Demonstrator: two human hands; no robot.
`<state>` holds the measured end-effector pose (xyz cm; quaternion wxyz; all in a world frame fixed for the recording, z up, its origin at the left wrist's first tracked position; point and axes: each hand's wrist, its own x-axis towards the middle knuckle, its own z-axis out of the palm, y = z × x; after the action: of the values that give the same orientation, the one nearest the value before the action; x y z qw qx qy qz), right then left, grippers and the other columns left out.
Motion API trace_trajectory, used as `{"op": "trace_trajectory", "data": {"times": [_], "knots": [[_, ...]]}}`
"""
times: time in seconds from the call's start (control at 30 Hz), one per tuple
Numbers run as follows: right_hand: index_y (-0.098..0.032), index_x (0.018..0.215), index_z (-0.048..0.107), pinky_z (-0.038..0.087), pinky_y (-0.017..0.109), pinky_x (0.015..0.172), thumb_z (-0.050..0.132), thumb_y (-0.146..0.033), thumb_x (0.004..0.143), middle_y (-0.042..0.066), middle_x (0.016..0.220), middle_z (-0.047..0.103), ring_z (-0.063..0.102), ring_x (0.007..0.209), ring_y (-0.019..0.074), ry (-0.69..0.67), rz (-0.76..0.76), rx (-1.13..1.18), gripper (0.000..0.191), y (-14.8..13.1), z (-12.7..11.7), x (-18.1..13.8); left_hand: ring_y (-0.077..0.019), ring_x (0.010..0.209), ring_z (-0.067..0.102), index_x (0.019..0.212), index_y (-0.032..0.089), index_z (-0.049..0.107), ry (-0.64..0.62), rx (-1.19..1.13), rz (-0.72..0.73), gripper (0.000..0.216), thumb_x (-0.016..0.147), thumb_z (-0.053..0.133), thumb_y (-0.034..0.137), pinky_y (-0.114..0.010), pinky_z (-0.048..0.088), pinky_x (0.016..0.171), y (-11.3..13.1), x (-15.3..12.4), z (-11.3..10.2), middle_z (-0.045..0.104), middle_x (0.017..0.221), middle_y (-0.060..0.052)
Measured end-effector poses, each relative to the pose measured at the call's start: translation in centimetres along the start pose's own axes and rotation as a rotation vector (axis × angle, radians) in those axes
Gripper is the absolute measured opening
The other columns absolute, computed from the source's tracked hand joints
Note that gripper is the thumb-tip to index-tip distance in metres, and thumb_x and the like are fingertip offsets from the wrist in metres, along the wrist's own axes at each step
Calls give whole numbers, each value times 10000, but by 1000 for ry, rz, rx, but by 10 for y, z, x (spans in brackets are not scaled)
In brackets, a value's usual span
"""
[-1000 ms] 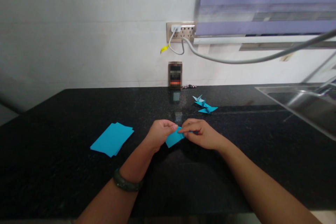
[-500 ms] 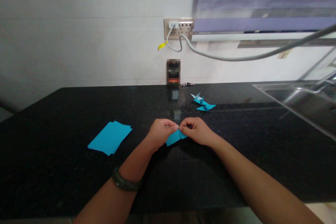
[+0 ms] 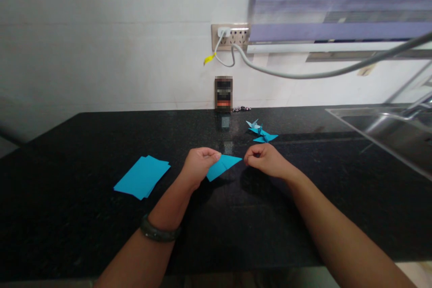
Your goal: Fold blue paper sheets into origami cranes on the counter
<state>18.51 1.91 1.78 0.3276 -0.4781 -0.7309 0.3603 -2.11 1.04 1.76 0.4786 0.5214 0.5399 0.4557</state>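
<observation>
My left hand (image 3: 198, 165) pinches a folded blue paper triangle (image 3: 222, 165) just above the black counter (image 3: 67, 216). The paper's point sticks out to the right. My right hand (image 3: 265, 162) sits a short way right of that point, apart from the paper, with its fingers curled into a loose fist and nothing showing in them. A dark band circles my left wrist.
A stack of flat blue paper sheets (image 3: 142, 177) lies on the counter to the left. Folded blue paper figures (image 3: 260, 131) sit behind my hands. A small dark object (image 3: 223, 93) leans on the wall under a socket strip (image 3: 231, 36). A steel sink (image 3: 388, 132) is at right.
Both hands pinched the paper together before; now my right hand has let go and moved right, and my left hand has lifted the paper, which shows as a pointed triangle.
</observation>
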Motion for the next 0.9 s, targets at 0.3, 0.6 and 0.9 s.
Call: {"op": "trace_trajectory", "data": {"times": [0.3, 0.6, 0.9], "knots": [[-134, 643, 576, 357, 210, 475, 562, -394, 747, -12, 548, 522, 441, 495, 84, -36, 31, 147, 281, -6, 24, -1, -103, 496, 472, 684, 102, 665, -118, -81, -67, 311, 610, 681, 404, -240, 360, 507, -1, -2, 6, 593, 555, -15], [-148, 560, 526, 324, 189, 422, 576, -399, 730, -22, 499, 513, 411, 435, 61, 12, 100, 262, 308, -5, 25, 0, -94, 492, 483, 666, 108, 637, -229, -181, -131, 254, 598, 704, 343, -235, 371, 515, -2, -4, 7, 596, 566, -10], [-154, 825, 687, 448, 245, 573, 542, -332, 776, 23, 705, 673, 574, 606, 127, 63, -62, 128, 236, -3, 27, 0, -98, 496, 501, 707, 102, 651, -233, -203, -145, 210, 593, 695, 273, -227, 368, 501, -3, -3, 7, 619, 586, -21]]}}
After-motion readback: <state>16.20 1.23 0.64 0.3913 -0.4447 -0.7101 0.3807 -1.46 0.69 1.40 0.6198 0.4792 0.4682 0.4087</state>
